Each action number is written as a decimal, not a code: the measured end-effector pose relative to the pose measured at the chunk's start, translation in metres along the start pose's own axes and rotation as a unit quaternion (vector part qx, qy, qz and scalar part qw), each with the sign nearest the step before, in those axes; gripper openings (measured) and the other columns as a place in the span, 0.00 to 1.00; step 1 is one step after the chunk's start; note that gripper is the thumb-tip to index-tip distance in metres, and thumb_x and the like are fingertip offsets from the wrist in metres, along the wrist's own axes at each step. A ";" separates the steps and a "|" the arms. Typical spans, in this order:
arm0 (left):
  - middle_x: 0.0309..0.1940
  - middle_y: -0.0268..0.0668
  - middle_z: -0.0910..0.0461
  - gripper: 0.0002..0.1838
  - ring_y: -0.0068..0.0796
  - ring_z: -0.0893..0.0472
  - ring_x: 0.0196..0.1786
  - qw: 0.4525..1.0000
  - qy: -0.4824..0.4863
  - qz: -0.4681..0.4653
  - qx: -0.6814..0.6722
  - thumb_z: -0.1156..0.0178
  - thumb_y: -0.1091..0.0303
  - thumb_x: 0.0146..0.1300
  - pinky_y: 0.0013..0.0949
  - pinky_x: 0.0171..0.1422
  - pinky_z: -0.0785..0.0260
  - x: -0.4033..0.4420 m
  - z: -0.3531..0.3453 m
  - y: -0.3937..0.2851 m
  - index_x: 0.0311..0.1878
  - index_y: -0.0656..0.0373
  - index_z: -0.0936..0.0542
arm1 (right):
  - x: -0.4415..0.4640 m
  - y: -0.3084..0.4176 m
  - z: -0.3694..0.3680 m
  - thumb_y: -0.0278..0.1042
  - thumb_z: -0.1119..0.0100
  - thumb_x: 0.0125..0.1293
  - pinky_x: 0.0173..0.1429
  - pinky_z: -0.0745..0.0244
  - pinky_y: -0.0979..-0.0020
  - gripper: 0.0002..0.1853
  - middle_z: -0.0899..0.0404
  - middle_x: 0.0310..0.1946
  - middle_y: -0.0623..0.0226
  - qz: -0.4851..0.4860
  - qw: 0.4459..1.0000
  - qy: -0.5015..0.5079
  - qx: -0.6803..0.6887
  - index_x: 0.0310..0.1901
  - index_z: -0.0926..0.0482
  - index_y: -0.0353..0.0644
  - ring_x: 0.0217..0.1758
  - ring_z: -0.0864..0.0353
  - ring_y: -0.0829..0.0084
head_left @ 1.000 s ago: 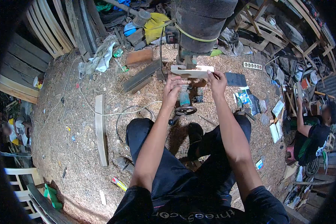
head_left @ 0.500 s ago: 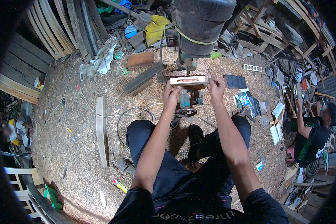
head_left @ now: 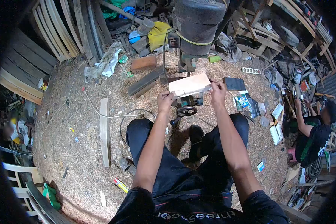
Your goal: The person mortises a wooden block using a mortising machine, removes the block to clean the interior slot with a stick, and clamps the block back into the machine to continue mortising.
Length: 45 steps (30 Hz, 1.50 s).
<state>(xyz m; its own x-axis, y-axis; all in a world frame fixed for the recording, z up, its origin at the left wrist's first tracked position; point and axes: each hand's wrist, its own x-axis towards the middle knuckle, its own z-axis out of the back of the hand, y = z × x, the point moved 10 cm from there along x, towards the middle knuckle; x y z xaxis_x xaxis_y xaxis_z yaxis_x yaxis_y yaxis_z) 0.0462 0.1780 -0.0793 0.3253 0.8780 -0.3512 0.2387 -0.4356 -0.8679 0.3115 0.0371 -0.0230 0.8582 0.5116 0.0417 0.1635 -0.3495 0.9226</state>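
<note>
1. Pale wood block (head_left: 189,85), held between both hands in front of the machine, broad face turned up toward the camera, right end a bit higher in view than the left. Small dark marks near its lower left edge. Can't tell if its underside touches the machine.
2. Left hand (head_left: 165,100): pinching the block's left end at the lower corner, thumb against fingers.
3. Right hand (head_left: 218,91): gripping the right end between thumb and fingers, fingers curled.
4. Machine: dark motor housing (head_left: 199,22) with a yellowish band, beyond the block. Handwheel (head_left: 187,111) just on the near side of it, between the forearms.
5. Right of the block: dark slab (head_left: 234,83) on the floor near the right hand; printed wrapper (head_left: 244,100) on its near side; white power strip (head_left: 251,71) farther off.
6. Left of the block: dark beam (head_left: 146,82) lying at an angle, reddish-brown block (head_left: 143,63) just past it. Long plank (head_left: 105,130) well apart on the shavings-covered floor (head_left: 78,149); pale cable (head_left: 89,100) crosses its upper part.
7. Far right: co-worker (head_left: 311,130) in dark clothes, seated, arms forward. Object in their hands too small to tell.
</note>
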 end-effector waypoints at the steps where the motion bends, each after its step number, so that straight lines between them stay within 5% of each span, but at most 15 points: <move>1: 0.48 0.44 0.22 0.18 0.34 0.20 0.47 1.000 0.017 -0.012 -0.008 0.36 0.73 0.63 0.38 0.52 0.24 -0.006 -0.002 -0.009 0.52 0.68 0.30 | -0.004 0.005 -0.004 0.20 0.39 0.61 0.50 0.26 0.71 0.10 0.17 0.45 0.58 -0.009 1.000 0.007 0.019 0.25 0.28 0.40 0.44 0.22 0.74; 3: 0.54 0.45 0.24 0.23 0.34 0.20 0.50 0.999 0.037 -0.027 -0.016 0.36 0.75 0.63 0.38 0.55 0.25 -0.013 -0.003 -0.024 0.59 0.69 0.31 | -0.012 0.014 -0.010 0.19 0.38 0.61 0.56 0.28 0.69 0.10 0.17 0.46 0.57 -0.027 0.998 0.024 0.057 0.25 0.28 0.40 0.47 0.22 0.73; 8: 0.64 0.46 0.30 0.33 0.36 0.25 0.61 0.984 0.123 -0.123 -0.035 0.38 0.82 0.60 0.36 0.65 0.30 -0.041 -0.007 -0.073 0.69 0.68 0.37 | -0.036 0.037 -0.025 0.25 0.32 0.61 0.49 0.30 0.75 0.13 0.19 0.37 0.64 0.026 0.995 0.087 -0.052 0.24 0.28 0.41 0.40 0.24 0.78; 10: 0.65 0.45 0.30 0.34 0.37 0.27 0.65 0.975 0.155 -0.156 0.030 0.39 0.85 0.59 0.36 0.67 0.31 -0.059 -0.012 -0.096 0.70 0.66 0.37 | -0.047 0.038 -0.032 0.30 0.29 0.61 0.40 0.32 0.79 0.14 0.23 0.29 0.72 0.012 0.980 0.122 -0.157 0.25 0.28 0.43 0.33 0.28 0.83; 13: 0.60 0.42 0.28 0.35 0.34 0.26 0.62 0.955 0.169 -0.228 0.089 0.39 0.90 0.54 0.35 0.66 0.30 -0.074 -0.008 -0.117 0.66 0.62 0.34 | -0.065 0.067 -0.048 0.31 0.28 0.61 0.36 0.33 0.81 0.15 0.23 0.26 0.74 0.069 0.982 0.121 -0.126 0.25 0.28 0.44 0.31 0.29 0.86; 17: 0.54 0.38 0.26 0.30 0.29 0.25 0.58 0.945 0.155 -0.278 0.081 0.38 0.91 0.51 0.33 0.62 0.29 -0.099 0.005 -0.143 0.57 0.59 0.31 | -0.084 0.100 -0.073 0.21 0.30 0.60 0.41 0.27 0.79 0.15 0.22 0.34 0.71 0.104 0.980 0.170 -0.030 0.40 0.30 0.42 0.36 0.25 0.84; 18: 0.53 0.37 0.25 0.28 0.28 0.24 0.57 0.944 0.145 -0.286 0.075 0.38 0.91 0.51 0.32 0.61 0.28 -0.102 0.011 -0.147 0.55 0.59 0.30 | -0.089 0.103 -0.083 0.16 0.32 0.59 0.49 0.22 0.76 0.22 0.21 0.45 0.64 0.087 0.975 0.202 -0.026 0.49 0.33 0.41 0.47 0.21 0.78; 22: 0.53 0.38 0.25 0.26 0.28 0.24 0.56 0.916 0.150 -0.365 0.073 0.42 0.94 0.51 0.32 0.61 0.29 -0.117 0.028 -0.172 0.50 0.57 0.31 | -0.113 0.111 -0.103 0.13 0.34 0.56 0.60 0.22 0.72 0.28 0.24 0.59 0.56 0.078 0.963 0.259 0.000 0.58 0.32 0.38 0.61 0.23 0.70; 25: 0.52 0.38 0.25 0.26 0.29 0.24 0.57 0.899 0.125 -0.412 0.080 0.46 0.96 0.50 0.32 0.59 0.26 -0.130 0.037 -0.190 0.50 0.57 0.32 | -0.124 0.111 -0.118 0.13 0.33 0.55 0.61 0.23 0.71 0.28 0.23 0.58 0.59 0.094 0.940 0.317 -0.079 0.59 0.27 0.37 0.60 0.23 0.71; 29: 0.51 0.37 0.25 0.22 0.30 0.24 0.61 0.922 0.099 -0.374 0.018 0.45 0.96 0.54 0.31 0.65 0.30 -0.136 0.055 -0.191 0.46 0.58 0.31 | -0.131 0.112 -0.128 0.13 0.33 0.55 0.62 0.25 0.71 0.25 0.21 0.56 0.61 0.078 0.945 0.311 -0.060 0.56 0.24 0.35 0.59 0.22 0.72; 36: 0.48 0.39 0.21 0.29 0.30 0.21 0.54 0.934 0.096 -0.331 0.094 0.36 0.83 0.59 0.29 0.55 0.25 -0.146 0.073 -0.199 0.65 0.62 0.29 | -0.130 0.110 -0.137 0.27 0.31 0.62 0.47 0.22 0.75 0.22 0.15 0.40 0.63 0.064 0.958 0.250 -0.128 0.57 0.24 0.33 0.41 0.17 0.76; 39: 0.46 0.37 0.20 0.29 0.27 0.20 0.51 0.959 0.052 -0.265 0.089 0.35 0.83 0.59 0.30 0.54 0.25 -0.147 0.087 -0.194 0.64 0.61 0.28 | -0.131 0.109 -0.140 0.26 0.31 0.62 0.42 0.24 0.76 0.23 0.17 0.37 0.66 0.026 0.966 0.225 -0.128 0.58 0.25 0.35 0.38 0.19 0.78; 43: 0.45 0.38 0.19 0.26 0.27 0.18 0.45 0.992 -0.017 -0.126 0.007 0.33 0.70 0.60 0.30 0.45 0.22 -0.153 0.109 -0.186 0.62 0.59 0.26 | -0.143 0.124 -0.165 0.34 0.37 0.68 0.41 0.26 0.76 0.23 0.19 0.47 0.64 0.077 0.929 0.338 -0.134 0.62 0.27 0.37 0.35 0.21 0.79; 45: 0.45 0.37 0.19 0.25 0.26 0.18 0.43 0.996 -0.008 -0.088 0.010 0.33 0.64 0.61 0.28 0.40 0.22 -0.145 0.125 -0.179 0.60 0.59 0.24 | -0.160 0.125 -0.178 0.36 0.40 0.71 0.44 0.25 0.76 0.23 0.21 0.50 0.62 0.023 0.906 0.411 -0.096 0.63 0.27 0.38 0.37 0.20 0.78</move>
<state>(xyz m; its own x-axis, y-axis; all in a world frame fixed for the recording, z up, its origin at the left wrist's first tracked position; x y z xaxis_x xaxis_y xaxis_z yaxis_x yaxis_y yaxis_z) -0.1579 0.1535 0.0826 0.2650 0.9437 -0.1981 0.2719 -0.2703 -0.9236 0.1082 0.0517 0.1538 0.1976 0.9392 0.2808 -0.0194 -0.2827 0.9590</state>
